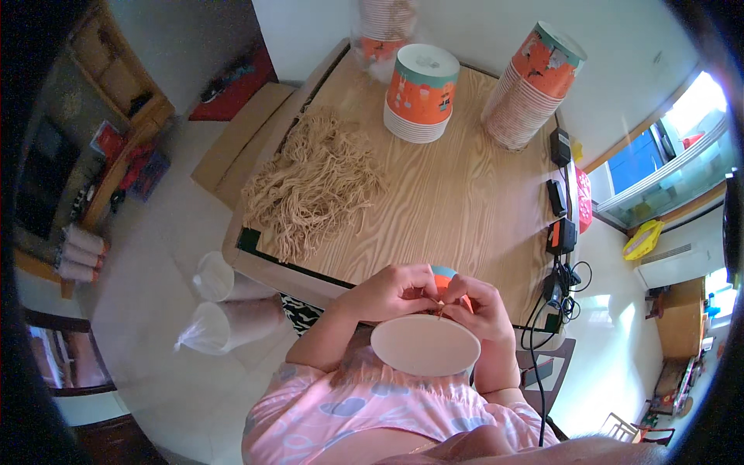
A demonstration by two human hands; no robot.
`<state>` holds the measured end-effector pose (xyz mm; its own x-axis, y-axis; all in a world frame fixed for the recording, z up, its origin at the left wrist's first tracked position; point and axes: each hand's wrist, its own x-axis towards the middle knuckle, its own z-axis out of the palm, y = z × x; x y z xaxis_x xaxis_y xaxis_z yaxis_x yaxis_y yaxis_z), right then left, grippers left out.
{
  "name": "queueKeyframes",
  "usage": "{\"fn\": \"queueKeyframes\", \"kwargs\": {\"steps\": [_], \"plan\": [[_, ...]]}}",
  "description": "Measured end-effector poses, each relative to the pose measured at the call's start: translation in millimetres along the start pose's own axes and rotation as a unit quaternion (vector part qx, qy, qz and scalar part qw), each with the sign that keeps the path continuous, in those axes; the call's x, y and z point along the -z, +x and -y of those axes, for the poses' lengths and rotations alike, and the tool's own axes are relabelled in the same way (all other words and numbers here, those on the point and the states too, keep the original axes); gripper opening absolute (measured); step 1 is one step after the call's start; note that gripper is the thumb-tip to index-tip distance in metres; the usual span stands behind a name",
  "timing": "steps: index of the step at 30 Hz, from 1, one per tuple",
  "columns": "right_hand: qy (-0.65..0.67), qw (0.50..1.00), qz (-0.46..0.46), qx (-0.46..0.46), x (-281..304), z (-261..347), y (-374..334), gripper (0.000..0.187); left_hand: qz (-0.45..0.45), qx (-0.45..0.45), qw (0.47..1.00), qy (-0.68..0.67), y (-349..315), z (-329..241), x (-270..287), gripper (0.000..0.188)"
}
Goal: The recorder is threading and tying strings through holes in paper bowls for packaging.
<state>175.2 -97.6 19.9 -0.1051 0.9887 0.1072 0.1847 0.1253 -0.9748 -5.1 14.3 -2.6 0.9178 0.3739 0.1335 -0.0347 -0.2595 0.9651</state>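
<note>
Just past the table's front edge, my left hand (401, 291) and my right hand (479, 301) come together, fingertips pinched close to each other. A short piece of thin cord (440, 308) shows between the fingertips. Under and around them is a paper bucket, tilted so its round white end (426, 346) faces me; a patch of its orange and teal side shows between the hands. The fingers hide the rest of the bucket's side. A loose heap of tan cords (316, 182) lies on the table at the left, apart from both hands.
At the back stand a short stack of orange and teal paper buckets (422, 97), a tall leaning stack (533, 85) and a bagged stack (385, 35). Power adapters (561, 236) and black cables line the table's right edge. Bagged bucket stacks (225, 325) lie on the floor at left.
</note>
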Motion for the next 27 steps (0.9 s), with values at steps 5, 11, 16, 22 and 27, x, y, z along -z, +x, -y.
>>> {"fn": "queueKeyframes", "kwargs": {"steps": [5, 11, 16, 22, 27], "plan": [[0.058, 0.994, -0.074, -0.057, -3.2, 2.8, -4.7, 0.003, -0.093, -0.093, 0.991, -0.008, 2.8, 7.0, -5.2, 0.013], [0.107, 0.988, -0.075, -0.082, -2.3, 1.4, -9.4, 0.003, -0.038, 0.032, 0.99, -0.13, 8.5, -19.7, -3.9, 0.012], [0.117, 0.989, -0.07, -0.049, -5.4, 3.1, -10.5, 0.004, -0.012, 0.007, 0.999, -0.041, 6.2, -2.6, -7.0, 0.011], [0.083, 0.992, -0.078, -0.052, -2.2, -7.1, -15.3, 0.005, -0.042, 0.008, 0.985, -0.165, 8.1, 1.0, -6.3, 0.007], [0.093, 0.992, -0.077, -0.048, -3.7, -11.2, -16.2, 0.009, -0.062, 0.023, 0.983, -0.171, 11.3, 1.2, -11.6, 0.008]]}}
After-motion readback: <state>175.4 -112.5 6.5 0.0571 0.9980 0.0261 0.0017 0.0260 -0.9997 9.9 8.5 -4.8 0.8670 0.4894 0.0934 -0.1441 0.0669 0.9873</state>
